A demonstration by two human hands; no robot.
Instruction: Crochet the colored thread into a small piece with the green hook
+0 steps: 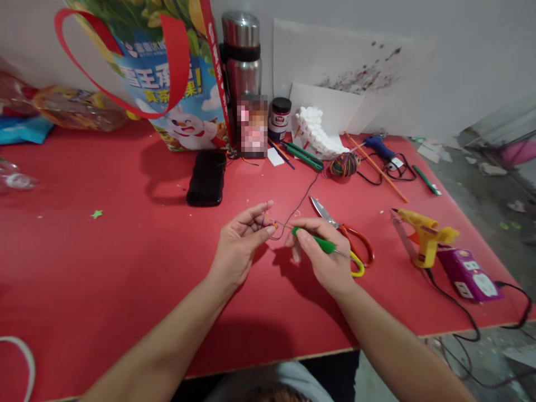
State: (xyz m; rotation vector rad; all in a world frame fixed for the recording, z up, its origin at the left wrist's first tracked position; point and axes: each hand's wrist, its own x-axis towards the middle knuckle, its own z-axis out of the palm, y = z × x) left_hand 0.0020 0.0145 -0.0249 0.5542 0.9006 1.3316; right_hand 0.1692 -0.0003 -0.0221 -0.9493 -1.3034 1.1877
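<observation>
Between the thumb and fingers of my left hand (243,240) is a small piece of multicoloured yarn work (274,224), with a loop of yarn raised near the index finger. My right hand (324,251) grips a crochet hook with a green handle (322,242); its thin metal tip reaches to the yarn at my left fingertips. From there a dark strand (302,198) runs up across the table to a multicoloured yarn ball (344,164). Scissors (324,212) with red and yellow handles lie partly behind my right hand.
On the red table (125,268), a black phone (206,178) lies ahead, before a large printed bag (180,72) and a steel thermos (242,50). A yellow glue gun (427,237) and a purple power box (471,276) with cables occupy the right. A green cutter (302,156) lies near the yarn ball.
</observation>
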